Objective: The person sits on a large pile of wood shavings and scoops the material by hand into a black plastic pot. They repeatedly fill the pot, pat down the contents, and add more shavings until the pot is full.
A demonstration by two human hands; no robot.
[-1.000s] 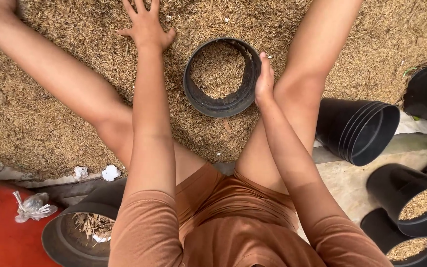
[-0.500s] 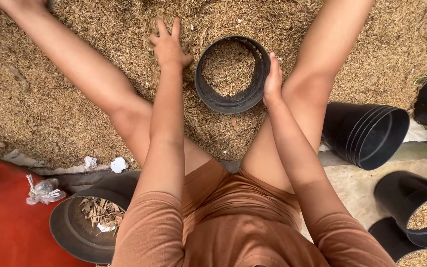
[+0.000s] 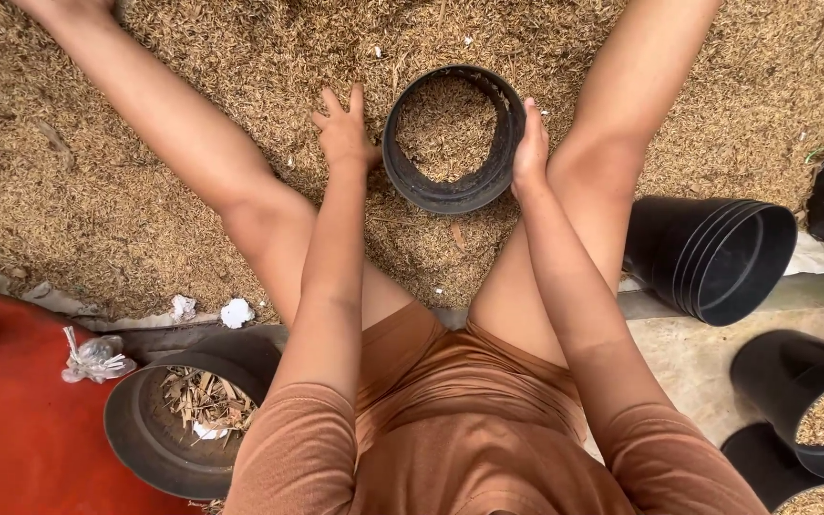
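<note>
Seven black pots: one (image 3: 452, 195) between two hands, a nested stack (image 3: 708, 257), and five others.

Round black pot (image 3: 452, 195), part-filled with husks, upright on husk pile (image 3: 126, 219)

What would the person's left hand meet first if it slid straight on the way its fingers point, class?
Only loose husks. The left hand lies flat with fingers pointing up the frame, just left of the black pot. The pot stays beside that line, though the margin looks slim.
</note>
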